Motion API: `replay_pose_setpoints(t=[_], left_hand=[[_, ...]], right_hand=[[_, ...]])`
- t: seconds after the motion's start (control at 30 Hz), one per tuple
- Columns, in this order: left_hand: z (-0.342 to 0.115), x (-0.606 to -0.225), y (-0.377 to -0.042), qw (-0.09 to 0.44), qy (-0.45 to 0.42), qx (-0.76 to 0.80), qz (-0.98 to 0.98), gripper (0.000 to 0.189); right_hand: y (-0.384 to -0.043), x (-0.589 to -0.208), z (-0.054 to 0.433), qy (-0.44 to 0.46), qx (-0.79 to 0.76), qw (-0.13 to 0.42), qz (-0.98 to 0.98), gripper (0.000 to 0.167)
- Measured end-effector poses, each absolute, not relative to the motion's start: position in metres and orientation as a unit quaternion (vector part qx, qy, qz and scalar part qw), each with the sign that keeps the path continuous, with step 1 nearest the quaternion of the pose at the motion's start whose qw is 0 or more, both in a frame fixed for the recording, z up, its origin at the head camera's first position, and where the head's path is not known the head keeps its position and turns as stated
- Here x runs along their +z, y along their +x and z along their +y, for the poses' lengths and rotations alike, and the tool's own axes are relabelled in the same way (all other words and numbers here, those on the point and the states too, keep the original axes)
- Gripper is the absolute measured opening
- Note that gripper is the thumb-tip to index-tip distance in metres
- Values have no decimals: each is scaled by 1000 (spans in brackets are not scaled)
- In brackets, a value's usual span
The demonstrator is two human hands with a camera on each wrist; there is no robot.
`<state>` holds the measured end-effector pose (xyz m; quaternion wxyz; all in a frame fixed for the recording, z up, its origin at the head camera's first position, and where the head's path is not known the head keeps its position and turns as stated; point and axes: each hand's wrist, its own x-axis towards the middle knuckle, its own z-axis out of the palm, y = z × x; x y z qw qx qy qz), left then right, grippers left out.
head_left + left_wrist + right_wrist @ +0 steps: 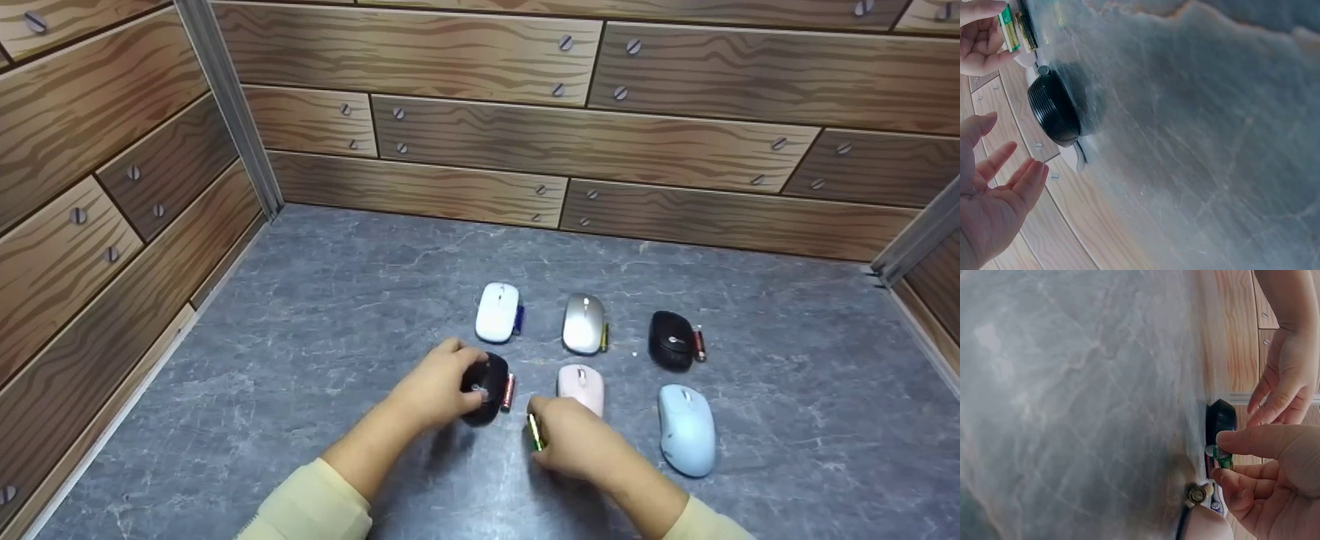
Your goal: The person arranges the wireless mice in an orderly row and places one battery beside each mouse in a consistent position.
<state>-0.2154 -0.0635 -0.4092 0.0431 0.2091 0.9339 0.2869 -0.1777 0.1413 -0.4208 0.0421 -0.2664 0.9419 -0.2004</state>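
Note:
My left hand (435, 386) hovers at the near-left black computer mouse (493, 386), thumb and fingers spread. The left wrist view shows a gap between its fingers and that mouse (1053, 109). A red battery (508, 392) lies along the mouse's right side. Between thumb and fingers, my right hand (576, 436) pinches a green battery (535, 433), held off the table beside the pink mouse (581, 384). Another battery (1197, 495), dark and gold, lies by the pink mouse; in the head view the right hand hides it.
Behind stand a white mouse (497, 311) with a blue battery (519, 320), a silver mouse (583, 322) with a yellowish battery (604, 337), and another black mouse (670, 341) with a red battery (699, 343). At right sits a light-blue mouse (688, 431). Wood-patterned walls (450, 127) border the grey table (337, 285).

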Motion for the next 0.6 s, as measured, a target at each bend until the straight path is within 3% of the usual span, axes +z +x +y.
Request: replay_pose_setpoints(t=[0.6], left_hand=[[-40,-405,-221,22,238,269,933,46]], right_hand=[[-187,-398,181,-182,-307,49,933,42]])
